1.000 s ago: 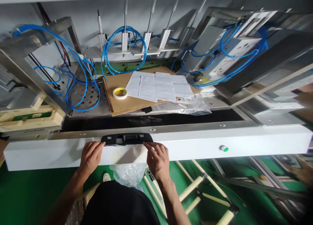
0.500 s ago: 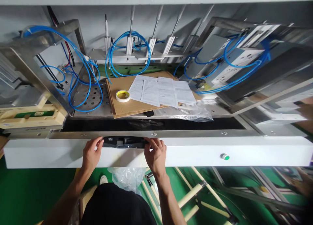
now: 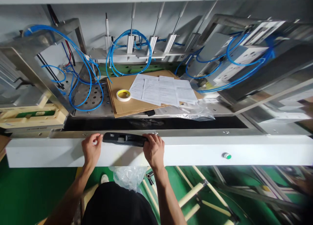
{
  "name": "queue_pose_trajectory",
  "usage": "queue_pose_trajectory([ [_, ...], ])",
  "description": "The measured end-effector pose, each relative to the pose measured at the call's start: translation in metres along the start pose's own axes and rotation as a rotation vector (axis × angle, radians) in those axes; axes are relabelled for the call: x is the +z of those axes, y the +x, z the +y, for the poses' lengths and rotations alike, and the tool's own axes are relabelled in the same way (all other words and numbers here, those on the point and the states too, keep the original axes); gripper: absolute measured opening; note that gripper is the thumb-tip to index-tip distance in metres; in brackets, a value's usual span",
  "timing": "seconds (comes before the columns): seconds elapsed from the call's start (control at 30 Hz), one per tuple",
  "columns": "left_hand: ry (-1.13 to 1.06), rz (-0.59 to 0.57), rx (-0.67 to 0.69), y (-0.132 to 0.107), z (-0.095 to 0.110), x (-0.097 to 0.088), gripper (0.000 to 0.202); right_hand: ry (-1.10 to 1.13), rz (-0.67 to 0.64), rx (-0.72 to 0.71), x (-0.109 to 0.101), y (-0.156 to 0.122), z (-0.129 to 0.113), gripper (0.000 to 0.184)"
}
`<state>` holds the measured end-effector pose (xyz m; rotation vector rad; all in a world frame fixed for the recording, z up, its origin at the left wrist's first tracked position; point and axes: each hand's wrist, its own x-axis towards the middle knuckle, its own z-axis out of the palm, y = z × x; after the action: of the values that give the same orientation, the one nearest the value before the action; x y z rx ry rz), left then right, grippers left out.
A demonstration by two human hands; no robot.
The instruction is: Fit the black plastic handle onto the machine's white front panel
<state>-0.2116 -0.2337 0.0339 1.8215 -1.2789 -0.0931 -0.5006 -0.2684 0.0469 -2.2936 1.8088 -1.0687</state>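
A long black plastic part (image 3: 124, 138) lies along the top of the white machine rail (image 3: 195, 150) in front of me. My right hand (image 3: 153, 150) is closed around its right end. Just off the part's left end, my left hand (image 3: 91, 148) rests on the rail with its thumb and fingertips pinched together; I cannot make out anything between them.
Behind the rail runs a dark belt (image 3: 195, 123). Beyond it lie cardboard sheets (image 3: 122, 104) with a yellow tape roll (image 3: 123, 95), printed papers (image 3: 163, 90) and clear plastic bags (image 3: 195, 111). Blue air hoses (image 3: 85, 84) loop around. A green button (image 3: 227, 155) sits on the rail's right.
My right hand has closed around the part's right end, and the part now sits slightly tilted. My left hand came off the left end and pinched shut beside it.
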Motion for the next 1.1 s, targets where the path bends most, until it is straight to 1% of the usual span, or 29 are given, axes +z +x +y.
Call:
queue_pose_trajectory([
  [0.07, 0.041, 0.073, 0.035, -0.001, 0.002, -0.005, 0.031, -0.017, 0.000, 0.006, -0.001, 0.002, -0.003, 0.035],
  [0.1, 0.068, 0.125, 0.083, -0.004, 0.004, -0.009, 0.026, -0.025, 0.000, 0.007, -0.001, 0.002, -0.004, 0.034],
  [0.17, 0.118, 0.219, 0.256, -0.013, 0.010, -0.016, 0.018, -0.039, -0.005, 0.006, -0.001, 0.003, -0.005, 0.033],
  [0.2, 0.137, 0.224, 0.380, -0.019, 0.013, -0.020, 0.019, -0.045, -0.008, 0.006, -0.001, 0.003, -0.005, 0.034],
  [0.23, 0.151, 0.182, 0.518, -0.024, 0.018, -0.022, 0.024, -0.049, -0.009, 0.009, -0.002, 0.003, -0.005, 0.035],
  [0.3, 0.194, -0.007, 0.776, -0.033, 0.027, -0.023, 0.033, -0.055, -0.014, 0.015, -0.002, 0.003, -0.004, 0.037],
  [0.33, 0.237, -0.109, 0.871, -0.035, 0.032, -0.020, 0.037, -0.058, -0.019, 0.018, -0.003, 0.003, -0.004, 0.038],
  [0.37, 0.289, -0.195, 0.930, -0.035, 0.036, -0.016, 0.042, -0.061, -0.024, 0.019, -0.003, 0.004, -0.005, 0.038],
  [0.4, 0.339, -0.255, 0.953, -0.032, 0.038, -0.011, 0.046, -0.063, -0.032, 0.018, -0.004, 0.004, -0.005, 0.038],
  [0.47, 0.400, -0.335, 0.918, -0.024, 0.039, 0.000, 0.053, -0.068, -0.050, 0.006, -0.005, 0.006, -0.005, 0.039],
  [0.53, 0.408, -0.401, 0.864, -0.015, 0.037, 0.010, 0.053, -0.071, -0.062, -0.010, -0.005, 0.008, -0.004, 0.038],
  [0.6, 0.404, -0.448, 0.839, -0.010, 0.034, 0.015, 0.052, -0.072, -0.073, -0.024, -0.008, 0.010, -0.003, 0.037],
  [0.67, 0.408, -0.461, 0.848, -0.009, 0.032, 0.015, 0.049, -0.075, -0.072, -0.034, -0.014, 0.010, -0.005, 0.037],
  [0.73, 0.421, -0.463, 0.868, -0.011, 0.033, 0.012, 0.046, -0.092, -0.028, -0.048, -0.024, 0.007, -0.011, 0.038],
  [0.8, 0.426, -0.481, 0.879, -0.012, 0.035, 0.006, 0.045, -0.090, 0.050, -0.062, -0.036, 0.000, -0.023, 0.038],
  [0.83, 0.417, -0.498, 0.879, -0.012, 0.036, 0.004, 0.045, -0.069, 0.074, -0.080, -0.040, -0.005, -0.031, 0.038],
  [0.87, 0.398, -0.520, 0.874, -0.010, 0.038, 0.001, 0.045, -0.038, 0.073, -0.114, -0.043, -0.009, -0.039, 0.037],
  [0.93, 0.333, -0.573, 0.861, -0.005, 0.039, -0.004, 0.045, 0.027, -0.016, -0.232, -0.044, -0.018, -0.055, 0.036],
  [1.0, 0.250, -0.638, 0.846, 0.003, 0.041, -0.007, 0.043, 0.045, -0.135, -0.339, -0.037, -0.024, -0.064, 0.037],
  [1.03, 0.214, -0.669, 0.841, 0.007, 0.042, -0.009, 0.041, 0.039, -0.178, -0.360, -0.032, -0.025, -0.067, 0.037],
  [1.1, 0.172, -0.718, 0.832, 0.014, 0.046, -0.010, 0.038, 0.019, -0.226, -0.345, -0.024, -0.023, -0.069, 0.037],
])
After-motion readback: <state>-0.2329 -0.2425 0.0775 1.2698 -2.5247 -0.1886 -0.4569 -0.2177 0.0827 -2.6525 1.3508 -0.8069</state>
